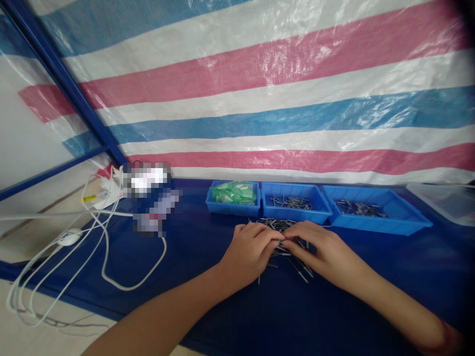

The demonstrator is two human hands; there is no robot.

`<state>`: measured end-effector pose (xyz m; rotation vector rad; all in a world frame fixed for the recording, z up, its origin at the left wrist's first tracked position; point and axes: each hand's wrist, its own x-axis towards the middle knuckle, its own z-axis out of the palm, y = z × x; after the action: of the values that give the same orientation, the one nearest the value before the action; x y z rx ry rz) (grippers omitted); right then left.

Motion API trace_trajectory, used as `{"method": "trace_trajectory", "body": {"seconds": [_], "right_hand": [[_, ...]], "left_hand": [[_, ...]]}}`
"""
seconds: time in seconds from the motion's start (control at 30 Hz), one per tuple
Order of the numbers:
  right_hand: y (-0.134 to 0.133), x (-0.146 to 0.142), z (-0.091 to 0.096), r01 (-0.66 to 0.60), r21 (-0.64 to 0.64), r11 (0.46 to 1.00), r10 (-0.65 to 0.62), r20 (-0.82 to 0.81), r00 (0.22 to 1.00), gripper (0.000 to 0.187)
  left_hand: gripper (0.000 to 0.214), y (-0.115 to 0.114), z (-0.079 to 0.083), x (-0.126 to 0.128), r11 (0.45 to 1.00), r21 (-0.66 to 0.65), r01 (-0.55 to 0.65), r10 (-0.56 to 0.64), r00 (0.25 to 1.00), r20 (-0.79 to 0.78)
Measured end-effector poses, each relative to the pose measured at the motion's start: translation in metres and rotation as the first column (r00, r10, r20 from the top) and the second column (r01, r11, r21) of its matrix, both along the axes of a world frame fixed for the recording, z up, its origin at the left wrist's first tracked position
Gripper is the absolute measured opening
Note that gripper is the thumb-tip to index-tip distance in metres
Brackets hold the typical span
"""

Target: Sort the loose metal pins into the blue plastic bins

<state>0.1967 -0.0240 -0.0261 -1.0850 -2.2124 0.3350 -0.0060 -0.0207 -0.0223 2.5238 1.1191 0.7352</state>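
Note:
A loose heap of thin metal pins [279, 225] lies on the dark blue table cover [208, 257], just in front of the bins. My left hand [249, 251] rests palm down on the heap's left side, fingers curled toward the middle. My right hand [319, 251] lies on the right side, its fingertips meeting the left hand's over the pins. Both hands' fingers are bent and pressed together on pins; what sits between the fingertips is too small to make out.
Three blue bins stand in a row behind the heap: one with green packets [233, 197], two with metal pins [295, 205] [374, 212]. A clear plastic tray [443, 200] is at far right. White cables [104, 247] trail at left. A striped tarp [260, 89] hangs behind.

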Motion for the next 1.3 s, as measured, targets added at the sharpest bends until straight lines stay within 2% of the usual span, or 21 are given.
{"method": "trace_trajectory", "body": {"seconds": [0.2,0.33,0.57,0.87,1.03,1.23,1.3], "right_hand": [[-0.005,-0.006,0.003,0.005,-0.081,0.997,-0.017,-0.151,0.988,0.014],[-0.006,-0.007,0.003,0.014,-0.097,0.995,-0.033,-0.192,0.981,0.015],[-0.005,-0.006,-0.002,0.017,-0.133,0.991,-0.047,-0.227,0.973,0.015],[-0.008,-0.01,0.001,-0.001,-0.052,0.999,-0.013,-0.258,0.966,0.011],[-0.008,-0.005,0.006,0.052,-0.037,0.998,-0.059,-0.219,0.974,0.011],[-0.004,0.003,0.013,0.031,0.117,0.993,-0.02,-0.097,0.995,0.011],[0.001,0.014,0.016,0.085,0.169,0.982,-0.074,-0.071,0.995,0.01]], "left_hand": [[0.018,0.001,-0.001,0.001,0.999,-0.039,-0.018,0.019,1.0,0.017],[0.02,0.002,-0.002,0.001,0.999,-0.039,0.005,-0.006,1.0,-0.012],[0.018,0.001,-0.001,0.002,0.998,-0.053,0.016,-0.015,0.999,0.028],[0.015,0.005,-0.006,0.001,0.997,-0.056,0.046,-0.047,0.999,-0.004],[0.013,0.006,-0.002,0.001,0.998,-0.065,-0.003,0.009,0.996,0.087],[0.014,0.004,0.004,0.001,0.998,-0.037,-0.054,0.06,0.982,0.179],[0.018,0.003,0.004,0.001,0.998,-0.036,-0.048,0.053,0.988,0.143]]}}
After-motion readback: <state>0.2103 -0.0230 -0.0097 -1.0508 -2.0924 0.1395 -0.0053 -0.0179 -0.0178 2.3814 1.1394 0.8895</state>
